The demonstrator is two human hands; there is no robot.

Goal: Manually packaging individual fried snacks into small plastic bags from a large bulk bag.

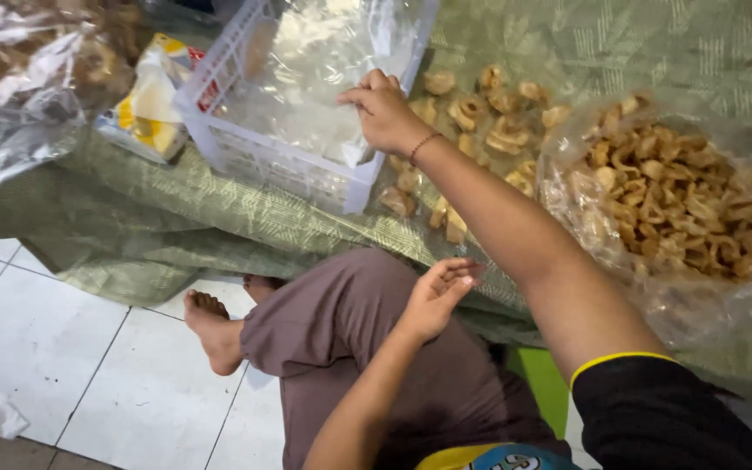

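Right now the right hand (385, 109) reaches across to the white basket (245, 148), fingers bent and pinching the edge of a clear bag (324, 78) inside it. Left hand (435, 296) hovers over the knee, fingers loosely curled, holding nothing. Basket sits on the green cloth (219, 218), near its front edge. Loose crackers (480, 122) lie just beside the basket; a big bag of crackers (681, 200) sits at the cloth's right side.
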